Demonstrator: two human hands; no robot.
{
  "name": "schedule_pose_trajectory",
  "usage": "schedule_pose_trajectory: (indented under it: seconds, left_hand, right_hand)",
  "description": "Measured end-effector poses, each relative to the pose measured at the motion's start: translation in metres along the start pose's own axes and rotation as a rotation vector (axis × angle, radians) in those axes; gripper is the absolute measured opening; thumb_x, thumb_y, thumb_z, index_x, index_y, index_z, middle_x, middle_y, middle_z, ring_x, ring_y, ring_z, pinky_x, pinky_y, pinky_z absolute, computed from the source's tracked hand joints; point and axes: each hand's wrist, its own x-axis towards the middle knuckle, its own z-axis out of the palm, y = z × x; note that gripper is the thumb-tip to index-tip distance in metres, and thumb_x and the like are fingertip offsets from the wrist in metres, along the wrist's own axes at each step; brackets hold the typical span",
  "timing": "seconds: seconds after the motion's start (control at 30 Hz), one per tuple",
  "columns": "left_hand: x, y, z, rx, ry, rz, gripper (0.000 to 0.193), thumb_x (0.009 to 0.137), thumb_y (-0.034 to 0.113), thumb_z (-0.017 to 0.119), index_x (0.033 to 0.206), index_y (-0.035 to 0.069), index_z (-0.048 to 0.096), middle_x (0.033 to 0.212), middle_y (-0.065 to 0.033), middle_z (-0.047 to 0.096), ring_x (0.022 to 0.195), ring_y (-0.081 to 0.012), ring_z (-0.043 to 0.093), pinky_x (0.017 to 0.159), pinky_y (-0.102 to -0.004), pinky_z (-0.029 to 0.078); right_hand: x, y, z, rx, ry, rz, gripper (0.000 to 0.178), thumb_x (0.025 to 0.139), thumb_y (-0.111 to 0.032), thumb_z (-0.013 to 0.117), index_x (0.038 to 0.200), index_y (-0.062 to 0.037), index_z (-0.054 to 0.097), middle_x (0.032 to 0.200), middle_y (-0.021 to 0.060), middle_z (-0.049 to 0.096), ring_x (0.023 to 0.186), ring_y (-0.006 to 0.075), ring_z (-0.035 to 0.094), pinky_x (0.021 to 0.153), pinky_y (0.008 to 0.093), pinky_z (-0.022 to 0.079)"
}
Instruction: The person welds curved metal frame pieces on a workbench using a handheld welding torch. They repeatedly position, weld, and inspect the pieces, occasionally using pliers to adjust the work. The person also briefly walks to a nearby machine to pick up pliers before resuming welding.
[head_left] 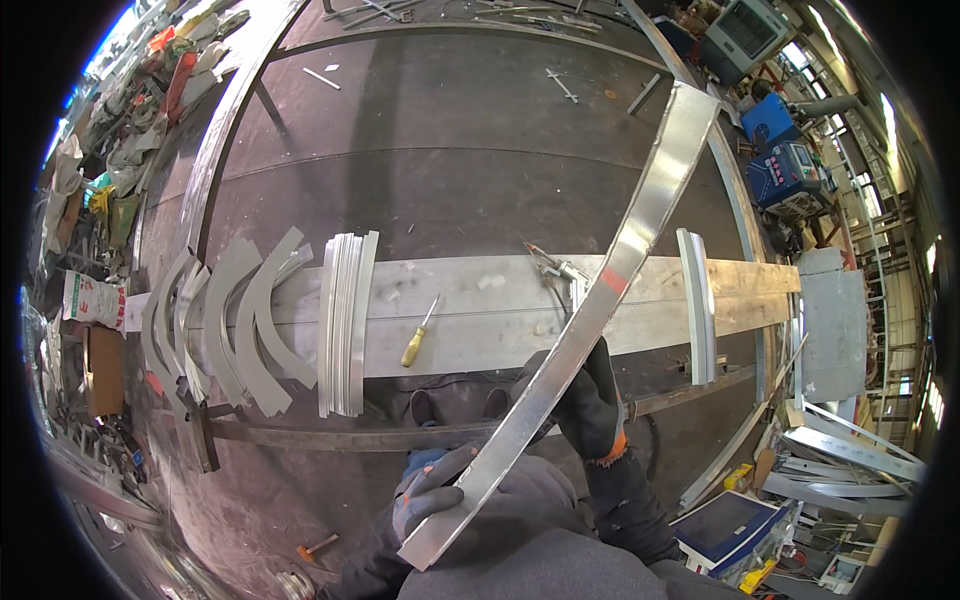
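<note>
Gloves cover both hands: the right hand (588,400) is clenched around the middle of a long curved metal strip (610,270), the left hand (430,492) clasping its near end, fingertips partly hidden behind it. Beyond, on the plank surface (480,310), lie a yellow-handled screwdriver (418,335), stacked curved strips (345,325) and pliers (552,268) partly hidden by the strip.

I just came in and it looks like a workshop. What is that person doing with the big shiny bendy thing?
A person in dark gloves is holding a long curved metal strip up over a workbench. The right hand grips it around the middle and the left hand holds it near the lower end. On the bench lie a stack of curved metal pieces, more curved pieces fanned out at the left, a yellow-handled screwdriver and another curved piece at the right.
</note>
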Motion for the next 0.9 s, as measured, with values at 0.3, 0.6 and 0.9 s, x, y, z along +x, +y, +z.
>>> schedule_pose_trajectory:
  seconds: [0.3, 0.6, 0.9]
  left_hand:
    - [-0.005, -0.016, -0.009, -0.854, -0.105, -0.896, 0.052, 0.105, 0.016, 0.059, 0.151, -0.002, 0.042, 0.140, -0.0186, 0.058, 0.121, -0.0232, 0.065, 0.095, -0.0343, 0.056]
    - [0.029, -0.058, 0.018, -0.800, 0.107, -1.419, 0.058, 0.097, 0.022, 0.055, 0.151, 0.004, 0.042, 0.107, -0.0102, 0.063, 0.068, -0.0148, 0.056, 0.053, -0.0271, 0.044]
    - [0.000, -0.153, 0.076, -0.549, 0.423, -1.585, 0.051, 0.101, 0.028, 0.058, 0.146, 0.010, 0.044, 0.094, -0.0068, 0.057, 0.056, -0.0104, 0.047, 0.046, -0.0263, 0.033]
  right_hand:
    - [0.023, 0.038, -0.041, 0.125, 0.198, 0.049, 0.055, 0.104, -0.033, 0.063, 0.149, -0.0081, 0.041, 0.115, 0.0135, 0.065, 0.101, 0.0230, 0.067, 0.084, 0.0366, 0.058]
    - [0.069, 0.175, -0.168, -0.146, -0.036, 0.343, 0.069, 0.103, -0.037, 0.066, 0.158, -0.0085, 0.036, 0.131, 0.0064, 0.063, 0.111, 0.0179, 0.064, 0.090, 0.0318, 0.055]
    - [0.117, 0.231, -0.414, -1.320, 0.655, 0.467, 0.075, 0.083, -0.043, 0.085, 0.135, 0.0003, 0.055, 0.110, 0.0166, 0.069, 0.107, 0.0307, 0.067, 0.092, 0.0426, 0.055]
